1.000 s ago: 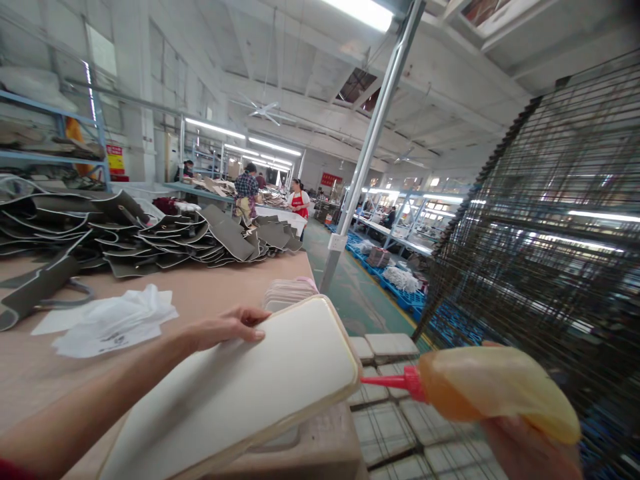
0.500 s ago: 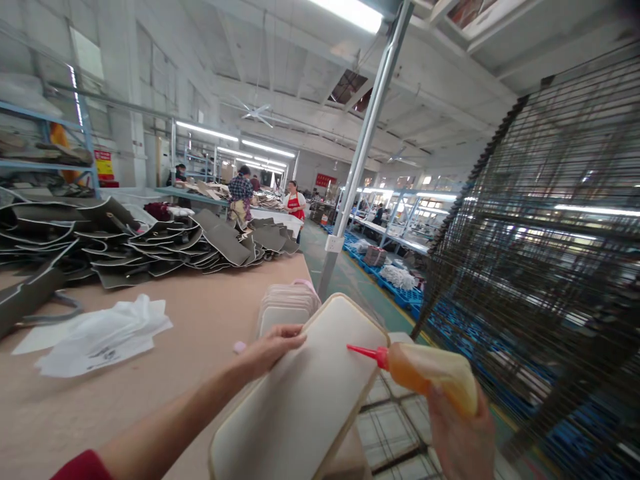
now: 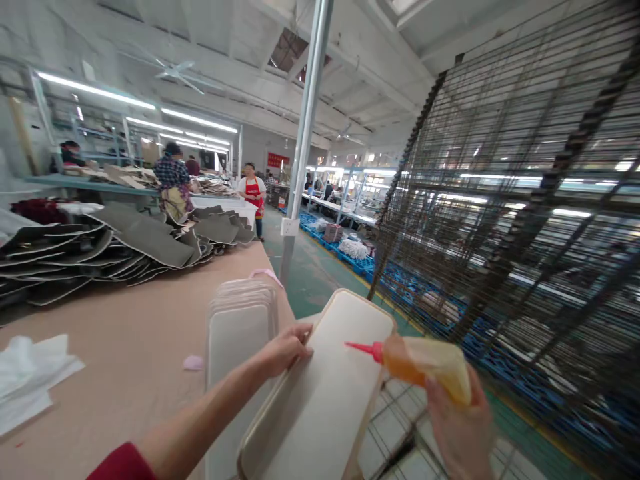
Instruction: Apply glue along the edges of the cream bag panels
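My left hand (image 3: 286, 348) grips the left edge of a long white panel (image 3: 325, 387) with rounded corners and a yellowish rim, held at a slant. In my right hand (image 3: 460, 420) is a squeeze bottle (image 3: 425, 360) of amber liquid, tipped sideways. Its red nozzle (image 3: 364, 349) points left over the upper part of the panel; whether the tip touches the surface I cannot tell. Left of the panel stands a stack of similar white panels (image 3: 240, 347) on the brown table (image 3: 150, 360).
Dark grey sheets (image 3: 140, 243) lie piled at the table's far side, and white paper (image 3: 30, 380) at left. A metal pole (image 3: 306, 120) rises ahead. A large wire rack (image 3: 500, 200) leans on the right; wire grid (image 3: 395, 427) lies below. A person in a red apron (image 3: 253, 190) stands beyond.
The view has swung right, so the table and piles sit farther left. Both hands keep their holds on the panel and bottle, with the nozzle still over the panel.
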A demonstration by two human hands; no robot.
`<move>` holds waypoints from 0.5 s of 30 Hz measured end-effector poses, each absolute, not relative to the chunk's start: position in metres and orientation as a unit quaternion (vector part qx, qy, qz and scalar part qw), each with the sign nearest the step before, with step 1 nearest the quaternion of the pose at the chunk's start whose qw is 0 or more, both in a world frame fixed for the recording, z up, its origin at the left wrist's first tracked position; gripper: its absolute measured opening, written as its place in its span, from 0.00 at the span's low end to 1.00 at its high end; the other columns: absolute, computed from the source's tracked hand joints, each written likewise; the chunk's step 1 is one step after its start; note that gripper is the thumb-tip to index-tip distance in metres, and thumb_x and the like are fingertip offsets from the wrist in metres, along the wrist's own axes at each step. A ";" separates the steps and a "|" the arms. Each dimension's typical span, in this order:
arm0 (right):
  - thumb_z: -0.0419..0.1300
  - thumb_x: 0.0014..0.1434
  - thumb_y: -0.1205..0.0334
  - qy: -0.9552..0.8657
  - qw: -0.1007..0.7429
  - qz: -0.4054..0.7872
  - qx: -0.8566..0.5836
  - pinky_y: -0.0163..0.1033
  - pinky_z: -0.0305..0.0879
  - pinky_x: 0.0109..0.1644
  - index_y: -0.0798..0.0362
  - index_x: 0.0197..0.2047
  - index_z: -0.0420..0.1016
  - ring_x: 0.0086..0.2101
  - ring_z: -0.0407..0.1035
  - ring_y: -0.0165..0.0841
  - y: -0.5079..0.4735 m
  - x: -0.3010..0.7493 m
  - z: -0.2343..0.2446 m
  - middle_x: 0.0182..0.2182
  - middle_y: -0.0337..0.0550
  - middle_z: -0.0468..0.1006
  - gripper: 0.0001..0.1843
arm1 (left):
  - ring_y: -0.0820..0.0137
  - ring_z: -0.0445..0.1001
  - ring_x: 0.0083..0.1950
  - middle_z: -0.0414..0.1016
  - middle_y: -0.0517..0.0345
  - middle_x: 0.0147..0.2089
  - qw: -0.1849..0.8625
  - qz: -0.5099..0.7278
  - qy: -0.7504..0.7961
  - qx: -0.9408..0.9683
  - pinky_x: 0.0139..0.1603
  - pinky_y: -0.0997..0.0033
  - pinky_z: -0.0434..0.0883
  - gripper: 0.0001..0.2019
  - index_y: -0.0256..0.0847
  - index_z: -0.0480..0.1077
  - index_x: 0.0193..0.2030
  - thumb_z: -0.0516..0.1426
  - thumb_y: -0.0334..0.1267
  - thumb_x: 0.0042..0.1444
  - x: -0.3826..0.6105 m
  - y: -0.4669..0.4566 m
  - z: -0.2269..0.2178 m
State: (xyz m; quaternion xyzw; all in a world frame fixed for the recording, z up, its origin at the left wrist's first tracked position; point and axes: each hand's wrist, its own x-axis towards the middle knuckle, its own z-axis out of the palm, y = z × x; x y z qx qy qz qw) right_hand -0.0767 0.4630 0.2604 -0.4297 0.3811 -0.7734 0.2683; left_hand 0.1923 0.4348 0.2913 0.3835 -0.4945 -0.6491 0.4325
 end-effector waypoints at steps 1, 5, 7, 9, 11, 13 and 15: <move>0.72 0.40 0.54 0.382 0.262 -0.784 -0.414 0.31 0.66 0.38 0.51 0.45 0.70 0.33 0.68 0.30 0.456 -0.085 0.267 0.34 0.37 0.73 0.28 | 0.65 0.74 0.30 0.75 0.60 0.28 0.424 -0.656 -0.496 0.380 0.27 0.73 0.67 0.25 0.38 0.75 0.40 0.57 0.27 0.28 0.185 0.430 0.290; 0.74 0.35 0.53 0.411 0.296 -0.755 -0.416 0.33 0.67 0.36 0.53 0.45 0.71 0.33 0.69 0.33 0.459 -0.099 0.249 0.35 0.41 0.75 0.34 | 0.65 0.73 0.29 0.74 0.60 0.26 0.415 -0.664 -0.504 0.366 0.27 0.73 0.67 0.24 0.36 0.74 0.38 0.57 0.28 0.27 0.158 0.407 0.284; 0.74 0.31 0.48 0.417 0.327 -0.731 -0.429 0.39 0.70 0.35 0.55 0.44 0.72 0.34 0.71 0.40 0.472 -0.103 0.230 0.36 0.47 0.76 0.37 | 0.67 0.72 0.28 0.73 0.62 0.24 0.414 -0.660 -0.510 0.365 0.26 0.74 0.66 0.21 0.37 0.74 0.36 0.57 0.28 0.28 0.144 0.397 0.283; 0.74 0.29 0.50 0.433 0.327 -0.722 -0.429 0.40 0.70 0.37 0.54 0.44 0.73 0.37 0.72 0.42 0.479 -0.116 0.225 0.37 0.48 0.77 0.37 | 0.68 0.71 0.26 0.73 0.62 0.24 0.406 -0.657 -0.519 0.367 0.25 0.75 0.64 0.19 0.37 0.74 0.34 0.57 0.28 0.28 0.128 0.390 0.283; 0.74 0.30 0.51 0.434 0.307 -0.743 -0.407 0.42 0.71 0.34 0.54 0.44 0.70 0.34 0.72 0.43 0.473 -0.140 0.237 0.35 0.48 0.77 0.37 | 0.69 0.71 0.26 0.74 0.61 0.25 0.392 -0.662 -0.526 0.363 0.25 0.76 0.64 0.17 0.37 0.74 0.31 0.56 0.28 0.28 0.110 0.387 0.284; 0.73 0.36 0.52 0.436 0.256 -0.775 -0.379 0.38 0.70 0.37 0.53 0.46 0.69 0.36 0.71 0.39 0.462 -0.167 0.251 0.38 0.45 0.75 0.35 | 0.68 0.72 0.27 0.75 0.60 0.26 0.377 -0.677 -0.527 0.350 0.26 0.74 0.66 0.16 0.36 0.73 0.30 0.57 0.28 0.27 0.090 0.384 0.284; 0.74 0.35 0.52 0.448 0.238 -0.782 -0.361 0.33 0.69 0.36 0.53 0.47 0.69 0.35 0.70 0.35 0.455 -0.190 0.253 0.37 0.42 0.75 0.36 | 0.67 0.73 0.27 0.76 0.59 0.26 0.373 -0.688 -0.520 0.343 0.27 0.73 0.68 0.16 0.36 0.73 0.29 0.57 0.28 0.27 0.072 0.379 0.283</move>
